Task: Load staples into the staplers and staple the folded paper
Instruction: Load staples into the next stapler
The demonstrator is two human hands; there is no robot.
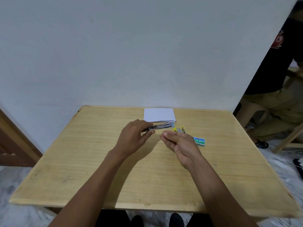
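The left hand (134, 136) pinches the back end of a blue stapler (161, 126) lying sideways, and the right hand (177, 141), fingers pressed together on something too small to see, waits just beside its near side.

I see my left hand (134, 136) gripping the rear of a blue stapler (161, 126), its metal magazine exposed past the fingertips. My right hand (176, 141) is pinched closed just beside it; whether it holds staples cannot be determined. Folded paper (159, 114) lies beyond the fingers; a staple box (199, 141) lies behind the right knuckles.
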